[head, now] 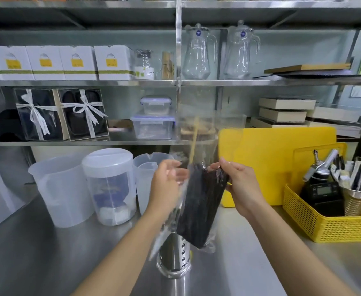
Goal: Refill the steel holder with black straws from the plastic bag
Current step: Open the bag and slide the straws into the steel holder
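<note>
A clear plastic bag point(205, 129) holds a bundle of black straws point(201, 208), tilted with its top leaning right. The bag's empty upper part rises in front of the shelves. My left hand point(168, 184) touches the bag's left side with fingers curled around it. My right hand point(238, 186) pinches the top right of the straw bundle through the plastic. Below the bag stands the perforated steel holder point(174, 259) on the steel counter, upright, its top hidden by the bag.
Translucent plastic jugs point(62, 189) and a lidded canister point(109, 184) stand at the left. A yellow basket point(329, 225) with tools and a steel cup sits at the right, a yellow cutting board point(275, 159) behind. Shelves with boxes and glass pitchers point(197, 54) rise behind the counter.
</note>
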{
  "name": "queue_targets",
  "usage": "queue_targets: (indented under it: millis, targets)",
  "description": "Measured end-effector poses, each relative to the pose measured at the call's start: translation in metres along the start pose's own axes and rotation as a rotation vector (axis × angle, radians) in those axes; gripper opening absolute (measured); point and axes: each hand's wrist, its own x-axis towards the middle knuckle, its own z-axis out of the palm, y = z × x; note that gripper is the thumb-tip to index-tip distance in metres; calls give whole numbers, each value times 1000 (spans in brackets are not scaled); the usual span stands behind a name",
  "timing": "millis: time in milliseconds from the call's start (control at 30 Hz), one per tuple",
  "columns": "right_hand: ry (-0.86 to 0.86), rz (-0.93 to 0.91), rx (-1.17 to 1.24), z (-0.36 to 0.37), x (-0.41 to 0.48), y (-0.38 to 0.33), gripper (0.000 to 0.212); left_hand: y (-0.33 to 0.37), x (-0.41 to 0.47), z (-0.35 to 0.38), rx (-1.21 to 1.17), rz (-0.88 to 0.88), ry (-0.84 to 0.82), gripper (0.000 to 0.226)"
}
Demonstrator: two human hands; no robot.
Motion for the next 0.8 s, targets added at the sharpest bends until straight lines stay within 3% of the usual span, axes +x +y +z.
queue_targets:
  millis: [133,267,300,367,400,567,733,800]
  targets:
    - [101,-35,24,-10,5,-8,32,4,9,-14,-23,-76,70,12]
    - [75,-30,59,-14,9,-13,30,7,14,-22,83,-162,-68,61]
    - [69,-22,49,-13,9,-12,29,6,16,-23,147,-162,-93,57]
    - [79,3,35,-12,11,-9,29,4,18,-24,213,-195,-196,19]
    - [88,20,37,-12,12,-8,29,5,18,-25,255,-212,-251,14]
    - [85,88,-24,-13,18,4,29,7,20,-28,306,-291,-404,31]
    - [169,11,-451,-12,28,20,30,13,25,-21,279,-273,-275,43]
    - [153,-72,-504,-10,25,19,38,16,30,-18,194,-291,-205,32]
